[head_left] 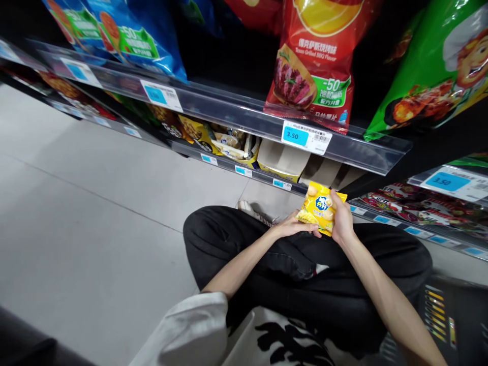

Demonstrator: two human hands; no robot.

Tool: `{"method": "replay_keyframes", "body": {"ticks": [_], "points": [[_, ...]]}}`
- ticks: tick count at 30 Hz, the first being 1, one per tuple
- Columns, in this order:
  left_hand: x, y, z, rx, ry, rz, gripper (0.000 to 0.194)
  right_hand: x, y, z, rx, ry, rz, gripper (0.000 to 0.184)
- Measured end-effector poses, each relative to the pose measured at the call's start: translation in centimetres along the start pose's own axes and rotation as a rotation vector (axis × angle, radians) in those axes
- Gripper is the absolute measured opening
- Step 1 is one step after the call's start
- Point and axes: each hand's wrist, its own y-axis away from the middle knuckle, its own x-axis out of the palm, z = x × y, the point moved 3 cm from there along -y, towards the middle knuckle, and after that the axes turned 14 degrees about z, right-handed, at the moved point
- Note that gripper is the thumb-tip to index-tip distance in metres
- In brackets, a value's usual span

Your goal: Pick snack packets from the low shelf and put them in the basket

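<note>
Between my two hands, over my crossed legs, is a small yellow snack packet [319, 207] with a blue logo, its printed front facing up toward me. My left hand [299, 225] grips its lower left edge, the thumb lying along the bottom of the front. My right hand [342, 219] grips the right edge, thumb on the front near the upper corner; the other fingers are hidden behind the packet. Just beyond the packet, on the bottom shelf, stand an open yellow display box [284, 157] with a pale inside and a box of small wrapped snacks [232, 145].
A clear shelf lip [229, 109] with price tags juts out above the bottom shelf. Over it hang a red crisp packet [312, 66], blue packets [133, 38] and a green packet [434, 71]. A dark plastic basket [457, 315] sits at my right. Grey floor tiles [95, 229] lie to my left.
</note>
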Motion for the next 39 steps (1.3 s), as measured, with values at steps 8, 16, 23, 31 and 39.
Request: {"method": "replay_keyframes", "body": {"ticks": [8, 16, 23, 31, 39], "points": [[-0.02, 0.02, 0.04, -0.024, -0.003, -0.003, 0.054, 0.00, 0.02, 0.00, 0.001, -0.016, 0.013, 0.044], [-0.10, 0.02, 0.20, 0.000, -0.015, 0.008, 0.050, -0.17, -0.09, -0.13, -0.008, -0.003, 0.028, 0.043], [-0.27, 0.07, 0.20, -0.013, -0.050, 0.002, 0.049, -0.15, -0.24, -0.19, -0.009, -0.007, 0.014, 0.044], [-0.40, -0.01, 0.88, -0.028, -0.048, -0.003, 0.051, -0.06, -0.17, -0.22, -0.011, -0.005, 0.050, 0.043], [-0.39, 0.08, 0.59, -0.043, -0.098, -0.001, 0.050, -0.11, -0.10, -0.15, -0.022, 0.014, 0.062, 0.042]]}}
